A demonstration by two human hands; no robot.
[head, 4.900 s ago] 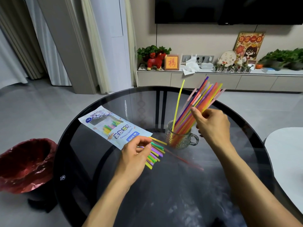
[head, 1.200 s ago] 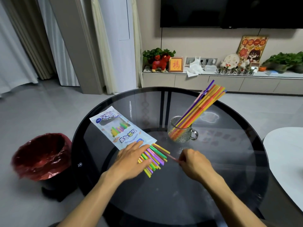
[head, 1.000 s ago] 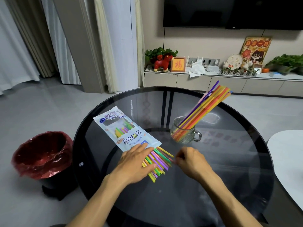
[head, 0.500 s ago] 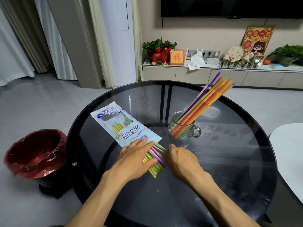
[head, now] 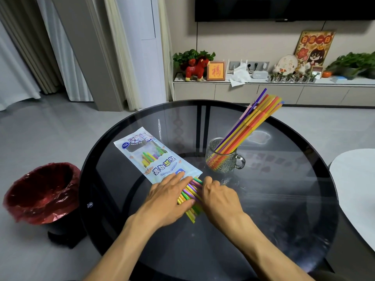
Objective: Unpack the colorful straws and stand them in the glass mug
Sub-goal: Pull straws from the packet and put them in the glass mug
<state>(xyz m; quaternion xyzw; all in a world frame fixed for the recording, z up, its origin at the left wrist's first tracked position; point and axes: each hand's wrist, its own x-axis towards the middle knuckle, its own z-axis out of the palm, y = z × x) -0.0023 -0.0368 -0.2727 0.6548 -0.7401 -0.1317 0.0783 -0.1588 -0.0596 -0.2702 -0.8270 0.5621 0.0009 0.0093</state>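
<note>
A light blue straw packet [head: 150, 157] lies on the round black glass table [head: 274, 209]. Several colourful straws [head: 190, 192] stick out of its near, open end. My left hand [head: 168, 196] lies flat, fingers straight, pressing on the packet's end and those straws. My right hand [head: 220, 196] sits right beside them, its fingers curled over the straws' right side. To the right of the packet stands the glass mug [head: 223, 162], handle to the right. A bunch of long straws [head: 249, 124] leans in it towards the upper right.
A black bin with a red liner [head: 40, 191] stands on the floor left of the table. A white tabletop edge [head: 357, 185] shows at the right. A low cabinet [head: 263, 92] with ornaments runs along the back wall.
My right hand left the bunch standing in the mug, came down to the table and closed in on the straws poking out of the packet. My left hand stayed pressing on the packet.
</note>
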